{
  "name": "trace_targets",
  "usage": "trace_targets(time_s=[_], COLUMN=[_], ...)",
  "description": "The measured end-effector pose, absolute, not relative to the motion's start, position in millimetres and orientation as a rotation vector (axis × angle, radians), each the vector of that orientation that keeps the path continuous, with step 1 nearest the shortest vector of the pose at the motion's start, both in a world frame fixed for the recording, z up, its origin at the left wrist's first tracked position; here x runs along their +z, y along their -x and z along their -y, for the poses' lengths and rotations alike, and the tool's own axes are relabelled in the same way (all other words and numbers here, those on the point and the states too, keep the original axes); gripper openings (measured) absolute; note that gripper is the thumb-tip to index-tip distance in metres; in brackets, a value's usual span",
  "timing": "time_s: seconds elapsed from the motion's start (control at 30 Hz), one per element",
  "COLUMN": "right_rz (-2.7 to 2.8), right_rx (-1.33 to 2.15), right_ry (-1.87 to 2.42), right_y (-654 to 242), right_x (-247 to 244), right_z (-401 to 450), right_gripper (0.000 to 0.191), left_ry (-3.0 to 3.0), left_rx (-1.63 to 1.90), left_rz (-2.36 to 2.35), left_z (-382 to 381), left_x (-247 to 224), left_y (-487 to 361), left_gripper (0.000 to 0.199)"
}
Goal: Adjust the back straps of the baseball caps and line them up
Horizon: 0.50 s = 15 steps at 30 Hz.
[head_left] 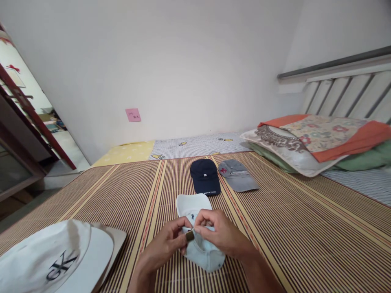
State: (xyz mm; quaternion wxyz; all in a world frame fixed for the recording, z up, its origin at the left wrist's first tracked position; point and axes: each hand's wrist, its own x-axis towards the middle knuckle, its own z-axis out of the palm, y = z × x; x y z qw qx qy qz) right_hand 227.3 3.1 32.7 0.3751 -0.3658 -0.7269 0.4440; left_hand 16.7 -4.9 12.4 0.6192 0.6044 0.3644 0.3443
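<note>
A pale blue cap (207, 256) with a whitish brim lies on the striped bamboo mat, its brim pointing away from me. My left hand (171, 240) pinches the cap's strap at a dark metal buckle (190, 235). Close beside it, my right hand (216, 230) has thumb and forefinger pinched on the strap end. The fingertips of both hands nearly meet over the cap's opening, and they hide part of the strap.
Beyond the pale cap lie a navy cap (204, 177) and a grey cap (237, 175). White caps (61, 256) are stacked at the near left. Pillows (320, 138) rest at the right beside the bed rail (345, 89). The wall (195, 73) stands behind.
</note>
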Motion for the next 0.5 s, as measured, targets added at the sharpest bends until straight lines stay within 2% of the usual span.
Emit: trace_targets(time_s=[0.5], right_rz=[1.885], right_rx=[1.278], right_ry=[0.872], right_y=[-231.9], right_x=[30.2], right_z=[-6.7], right_gripper=[0.007], left_ry=[-1.441], left_rx=[0.711], left_rz=[-0.799], left_z=[4.8], left_x=[12.5], left_y=[-9.6], left_gripper=[0.045])
